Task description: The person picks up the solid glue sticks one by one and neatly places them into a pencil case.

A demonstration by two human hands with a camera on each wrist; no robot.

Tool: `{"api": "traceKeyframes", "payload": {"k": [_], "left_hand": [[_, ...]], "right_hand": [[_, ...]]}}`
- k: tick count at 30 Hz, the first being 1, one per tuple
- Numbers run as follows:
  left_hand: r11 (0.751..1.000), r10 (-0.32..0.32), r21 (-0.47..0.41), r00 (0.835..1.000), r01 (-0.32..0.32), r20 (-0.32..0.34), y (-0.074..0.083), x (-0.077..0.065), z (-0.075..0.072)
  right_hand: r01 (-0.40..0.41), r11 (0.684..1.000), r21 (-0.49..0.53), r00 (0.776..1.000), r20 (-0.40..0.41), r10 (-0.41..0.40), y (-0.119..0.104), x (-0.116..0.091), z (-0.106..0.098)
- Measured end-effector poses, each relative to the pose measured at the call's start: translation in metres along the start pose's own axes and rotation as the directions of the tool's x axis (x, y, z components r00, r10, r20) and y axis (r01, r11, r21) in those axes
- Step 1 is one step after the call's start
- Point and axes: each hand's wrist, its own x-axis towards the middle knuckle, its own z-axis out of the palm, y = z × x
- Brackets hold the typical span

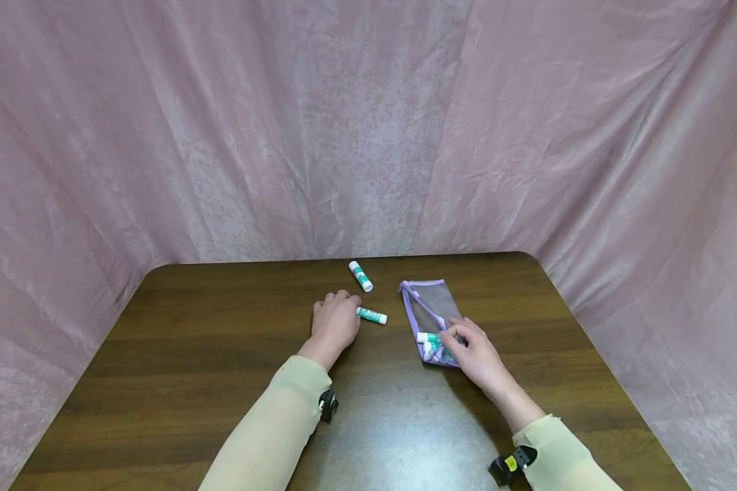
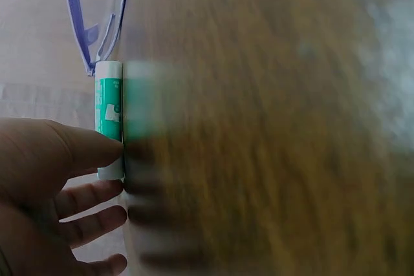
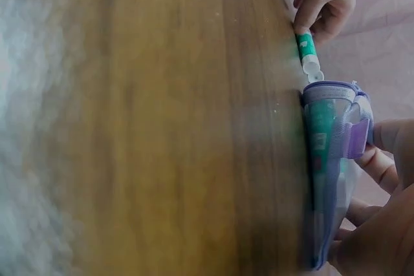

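On the surface (image 1: 221, 354), the right hand (image 1: 479, 354) grips, perhaps steadies, a pouch (image 1: 432, 320); at its nine o'clock the left hand (image 1: 336, 320) pinches a tube (image 1: 372, 316).

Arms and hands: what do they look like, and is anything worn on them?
The left hand and right hand are human and gloveless. The left sleeve and right sleeve are pale yellow-green. Each wrist carries a small black device, left and right; the right one shows a yellow patch.
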Motion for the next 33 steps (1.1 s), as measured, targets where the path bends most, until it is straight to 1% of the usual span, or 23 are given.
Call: {"api": "traceKeyframes", "payload": {"k": [6,10,14,20,26,33], "left_hand": [[1.0,0.004,0.014,1.0,-0.004,-0.007,-0.002,-0.004,-0.004],[1.0,0.01,0.004,1.0,-0.01,-0.013,-0.004,-0.006,-0.005],[0.999,0.019,-0.031,1.0,-0.019,-0.002,-0.002,-0.009,-0.006],[0.997,0.035,-0.072,0.999,-0.033,0.028,0.009,-0.011,-0.005],[0.994,0.069,-0.081,0.998,-0.067,0.014,0.019,-0.012,-0.005],[0.99,0.113,-0.079,0.994,-0.113,0.003,0.032,-0.013,-0.004]], "right_hand": [[0.052,0.992,-0.117,0.998,-0.019,-0.054,-0.005,0.0,-0.002],[0.068,0.985,-0.158,0.997,-0.031,-0.074,-0.006,-0.001,-0.002],[0.066,0.983,-0.169,0.996,-0.049,-0.075,-0.006,-0.001,-0.002],[0.072,0.981,-0.178,0.995,-0.062,-0.084,-0.008,-0.001,0.001],[0.068,0.981,-0.182,0.995,-0.061,-0.081,-0.009,-0.001,0.001],[0.074,0.984,-0.163,0.995,-0.06,-0.085,-0.009,0.002,0.002]]}}
